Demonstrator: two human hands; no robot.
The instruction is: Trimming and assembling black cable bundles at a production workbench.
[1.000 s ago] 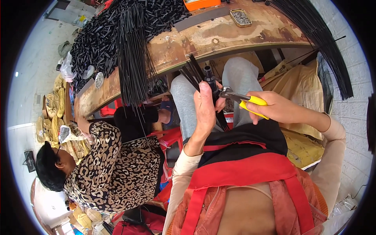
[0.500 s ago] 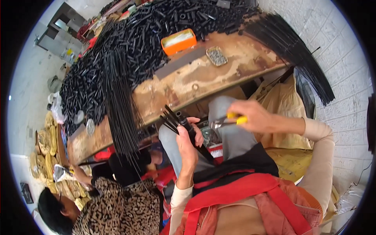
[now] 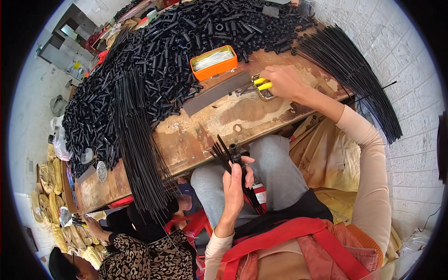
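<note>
My left hand [image 3: 233, 186] is closed above my lap around a black tubular fitting [image 3: 236, 155] and several thin black rods [image 3: 220, 148]. The rods stick up beside the fitting, and their lower ends reach down past my palm. Over the wooden table [image 3: 200, 128], my right hand [image 3: 283, 83] grips yellow-handled pliers [image 3: 263, 85]. The jaws point left, beside a small tray [image 3: 267, 96] holding small bits. Part of that tray is hidden beneath the hand and pliers.
Black tubular parts [image 3: 154, 65] are heaped across the table's back and left. Bundles of black rods [image 3: 135, 144] hang over its front edge. An orange box [image 3: 213, 65] holds pale strips next to a dark flat bar [image 3: 217, 93]. Another person [image 3: 140, 252] sits at my left.
My right hand has carried the pliers from beside my left hand up and forward to the small tray. My left hand has shifted slightly right and lower, still gripping the fitting and rods.
</note>
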